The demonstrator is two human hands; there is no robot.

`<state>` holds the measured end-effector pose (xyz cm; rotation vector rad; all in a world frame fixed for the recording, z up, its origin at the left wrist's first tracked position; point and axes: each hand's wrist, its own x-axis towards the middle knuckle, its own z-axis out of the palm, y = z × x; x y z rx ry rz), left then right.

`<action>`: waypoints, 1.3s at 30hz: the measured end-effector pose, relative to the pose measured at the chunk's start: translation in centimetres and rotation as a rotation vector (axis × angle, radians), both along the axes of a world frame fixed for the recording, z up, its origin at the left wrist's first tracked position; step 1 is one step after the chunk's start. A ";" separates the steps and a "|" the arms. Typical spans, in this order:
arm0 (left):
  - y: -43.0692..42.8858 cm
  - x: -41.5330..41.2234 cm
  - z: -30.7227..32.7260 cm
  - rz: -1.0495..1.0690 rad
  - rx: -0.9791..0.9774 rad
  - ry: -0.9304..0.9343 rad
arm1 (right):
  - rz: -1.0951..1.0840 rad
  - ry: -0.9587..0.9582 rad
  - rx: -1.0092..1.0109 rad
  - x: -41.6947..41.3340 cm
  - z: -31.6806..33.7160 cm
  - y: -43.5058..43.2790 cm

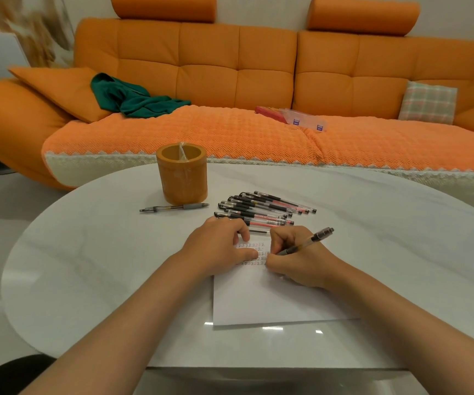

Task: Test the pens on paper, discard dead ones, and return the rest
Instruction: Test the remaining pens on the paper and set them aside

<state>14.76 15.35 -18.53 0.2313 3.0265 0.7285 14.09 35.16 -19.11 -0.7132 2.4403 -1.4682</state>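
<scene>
- Currently the right hand (295, 260) grips a gel pen (307, 242) in a writing hold. The tip end goes down to the paper (273, 300) and the dark clip end points up and to the right. The tip itself is hidden behind the fingers.
- Left hand (218, 249) rests on the paper's far-left corner with the thumb along the sheet and the fingers bent, pressing it down. It grips nothing I can see.
- Paper is a white sheet on the near-middle of the bench (87, 266). Rows of small black and red marks sit between the two hands, and the near part is blank.
- Pen pile (261, 209) lies flat just beyond the hands — clear barrels side by side, black grips toward the left. Some refills are red, some dark. Its nearest pen runs under the left fingers.
- Lone pen (173, 208) lies flat to the left of the pile, apart from it, just on the near side of the pen holder (182, 173), grey grip to the right.
- Pen holder is an orange-brown cylinder, upright, far-left of the pile, with a bit of clear plastic sticking up inside.
- Beyond the bench is an orange sofa (230, 67) — green cloth (133, 96) on the left of it, clear packets (301, 118) mid-seat, plaid cushion (428, 102) on the right.
</scene>
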 end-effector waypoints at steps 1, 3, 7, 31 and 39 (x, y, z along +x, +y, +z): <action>0.0 0.0 0.0 0.004 0.004 0.001 | -0.016 -0.019 -0.016 0.0 0.1 0.0; -0.1 0.1 0.0 0.003 0.012 0.001 | -0.082 -0.069 -0.093 0.0 0.3 0.2; -0.1 0.2 0.2 -0.006 0.017 0.007 | -0.197 -0.171 -0.300 0.2 1.3 0.2; -6.4 -2.1 -0.3 0.359 -0.350 0.204 | -0.135 0.515 0.636 -1.8 2.1 -2.7; -6.8 -2.8 -1.0 0.329 -0.474 0.331 | -0.130 0.354 0.603 -3.0 2.3 -2.1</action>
